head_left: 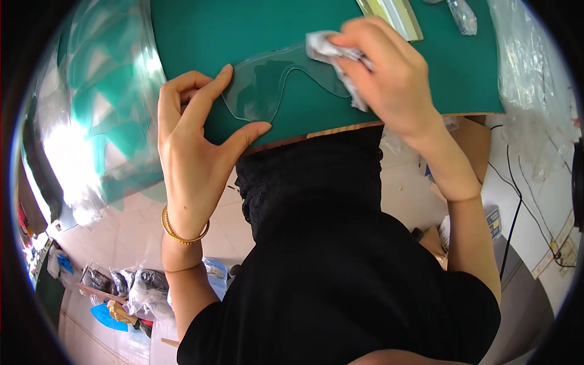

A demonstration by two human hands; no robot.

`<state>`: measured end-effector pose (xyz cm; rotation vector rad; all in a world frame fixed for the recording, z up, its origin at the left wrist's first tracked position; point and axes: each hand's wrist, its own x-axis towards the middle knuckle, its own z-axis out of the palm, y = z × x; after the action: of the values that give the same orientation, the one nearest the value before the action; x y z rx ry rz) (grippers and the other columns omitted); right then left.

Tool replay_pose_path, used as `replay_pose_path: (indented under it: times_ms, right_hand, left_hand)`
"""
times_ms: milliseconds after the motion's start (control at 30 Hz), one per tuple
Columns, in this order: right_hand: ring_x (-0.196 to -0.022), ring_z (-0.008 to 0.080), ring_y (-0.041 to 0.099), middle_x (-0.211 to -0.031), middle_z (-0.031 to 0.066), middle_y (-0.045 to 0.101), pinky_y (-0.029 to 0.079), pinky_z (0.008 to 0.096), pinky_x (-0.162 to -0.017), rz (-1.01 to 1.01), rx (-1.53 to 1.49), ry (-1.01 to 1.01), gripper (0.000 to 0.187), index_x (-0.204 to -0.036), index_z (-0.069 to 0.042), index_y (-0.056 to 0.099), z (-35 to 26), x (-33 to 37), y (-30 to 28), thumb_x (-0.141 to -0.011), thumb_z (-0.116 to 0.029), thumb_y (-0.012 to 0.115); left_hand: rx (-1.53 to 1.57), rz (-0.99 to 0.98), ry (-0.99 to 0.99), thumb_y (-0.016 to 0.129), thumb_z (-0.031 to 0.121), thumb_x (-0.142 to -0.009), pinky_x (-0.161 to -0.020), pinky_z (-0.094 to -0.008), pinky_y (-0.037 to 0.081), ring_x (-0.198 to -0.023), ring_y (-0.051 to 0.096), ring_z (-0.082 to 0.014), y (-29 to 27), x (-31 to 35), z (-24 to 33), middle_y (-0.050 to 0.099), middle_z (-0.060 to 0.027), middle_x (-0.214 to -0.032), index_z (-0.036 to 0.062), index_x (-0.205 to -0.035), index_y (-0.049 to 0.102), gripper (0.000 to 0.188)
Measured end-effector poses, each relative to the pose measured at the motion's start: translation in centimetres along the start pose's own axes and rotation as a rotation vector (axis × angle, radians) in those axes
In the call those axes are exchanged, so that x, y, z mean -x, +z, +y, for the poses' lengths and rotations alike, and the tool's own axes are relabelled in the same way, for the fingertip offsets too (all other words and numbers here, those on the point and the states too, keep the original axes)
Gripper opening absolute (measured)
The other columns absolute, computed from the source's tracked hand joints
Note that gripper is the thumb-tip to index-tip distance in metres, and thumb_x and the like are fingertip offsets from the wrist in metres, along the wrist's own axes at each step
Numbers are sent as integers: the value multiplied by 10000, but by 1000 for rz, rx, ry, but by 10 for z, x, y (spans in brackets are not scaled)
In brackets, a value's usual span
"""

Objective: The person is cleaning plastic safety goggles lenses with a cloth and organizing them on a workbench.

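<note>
A clear goggle lens (258, 91) with a curved nose notch lies flat on the green table top (243, 27), near its front edge. My left hand (193, 125) steadies the lens at its left end, forefinger at the upper edge and thumb at the lower. A gold bracelet (184, 234) circles that wrist. In my right hand (392, 76) a crumpled white cloth (322, 45) is pinched, pressed against the right part of the lens. Hand and cloth hide that end of the lens.
Clear plastic sheeting with rounded shapes (112, 91) covers the table's left side. At the back lie a pale yellow strip-like piece (395, 18) and a small clear plastic packet (463, 17). A clear plastic bag (535, 85) hangs at the right. Black cables (514, 194) run below it.
</note>
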<state>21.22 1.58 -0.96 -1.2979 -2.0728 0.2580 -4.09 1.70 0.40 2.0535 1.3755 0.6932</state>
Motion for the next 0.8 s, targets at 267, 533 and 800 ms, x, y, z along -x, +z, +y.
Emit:
replay_pose_path:
  times_ms: [267, 533, 800]
  right_hand:
    - [-766, 245, 641, -922, 107, 638, 525, 313, -618, 19, -30, -162, 317, -922, -2, 653, -6, 5, 10, -641, 110, 749]
    - [-765, 219, 662, -931, 100, 649, 532, 288, -656, 45, 94, 192, 212, -952, 4, 642, -4, 29, -20, -777, 50, 751]
    - [-856, 255, 654, -1000, 128, 670, 523, 335, -773, 216, 550, 416, 154, -1032, 2, 669, 55, 56, -107, -952, -129, 654]
  left_hand:
    - [-14, -10, -13, 901, 77, -589, -825, -338, 498, -947, 567, -242, -2, -1, 4, 560, -86, -1089, -6, -1182, 688, 636]
    - [-12, -15, -10, 889, 120, -629, -861, -357, 488, -992, 555, -267, -3, -3, 6, 550, -104, -1111, -19, -1204, 670, 631]
    - [-64, 65, 195, 838, 140, -701, -877, -411, 485, -1003, 551, -335, -15, 15, 4, 561, -152, -1140, -30, -1304, 566, 682]
